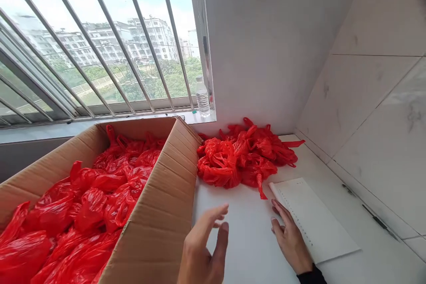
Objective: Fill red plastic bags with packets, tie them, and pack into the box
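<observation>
My left hand [204,246] is raised over the white table [248,230], just right of the cardboard box [159,204]. Its fingers and thumb are apart, with nothing between them. My right hand [289,239] rests at the left edge of an open white notebook [319,219], fingers apart and holding nothing. Several red plastic bags [239,153] are heaped on the table beyond both hands, against the wall. More red bags [96,199] fill the open box on the left.
A clear plastic bottle [203,97] stands on the window sill [188,117] behind the box. A black pen [379,222] lies along the tiled wall on the right. Metal bars cross the window.
</observation>
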Action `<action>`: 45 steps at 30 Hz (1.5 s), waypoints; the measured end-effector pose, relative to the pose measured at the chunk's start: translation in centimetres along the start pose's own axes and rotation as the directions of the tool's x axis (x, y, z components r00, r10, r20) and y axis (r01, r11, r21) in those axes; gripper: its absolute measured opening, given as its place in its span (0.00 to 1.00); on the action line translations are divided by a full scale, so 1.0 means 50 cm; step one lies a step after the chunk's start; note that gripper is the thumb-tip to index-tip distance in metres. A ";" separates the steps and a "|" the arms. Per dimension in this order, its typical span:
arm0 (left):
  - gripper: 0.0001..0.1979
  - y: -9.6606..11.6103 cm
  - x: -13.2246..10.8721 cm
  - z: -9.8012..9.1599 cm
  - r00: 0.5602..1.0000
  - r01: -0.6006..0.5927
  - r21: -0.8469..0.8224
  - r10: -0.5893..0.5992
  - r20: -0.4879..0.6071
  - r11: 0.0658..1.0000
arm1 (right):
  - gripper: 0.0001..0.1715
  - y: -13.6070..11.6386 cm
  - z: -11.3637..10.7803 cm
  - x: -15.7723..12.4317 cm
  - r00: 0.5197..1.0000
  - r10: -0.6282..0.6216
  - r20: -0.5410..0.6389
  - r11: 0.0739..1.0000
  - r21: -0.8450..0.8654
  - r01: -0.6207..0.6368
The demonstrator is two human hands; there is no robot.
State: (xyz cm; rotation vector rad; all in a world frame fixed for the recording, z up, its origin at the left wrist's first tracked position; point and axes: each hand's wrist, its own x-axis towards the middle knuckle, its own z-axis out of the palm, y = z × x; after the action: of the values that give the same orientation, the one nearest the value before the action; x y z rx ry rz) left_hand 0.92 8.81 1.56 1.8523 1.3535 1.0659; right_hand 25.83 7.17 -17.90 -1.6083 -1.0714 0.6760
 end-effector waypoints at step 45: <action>0.11 -0.137 -0.120 0.218 0.987 -0.139 0.162 0.125 0.096 0.977 | 0.28 -0.158 -0.066 -0.111 0.994 -0.022 0.107 1.000 -0.001 0.022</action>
State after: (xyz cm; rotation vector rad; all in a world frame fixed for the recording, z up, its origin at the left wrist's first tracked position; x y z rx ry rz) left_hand 6.23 5.02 -11.06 2.1124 1.3204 0.9495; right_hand 23.74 1.20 -9.90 -1.5743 -1.1666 0.7539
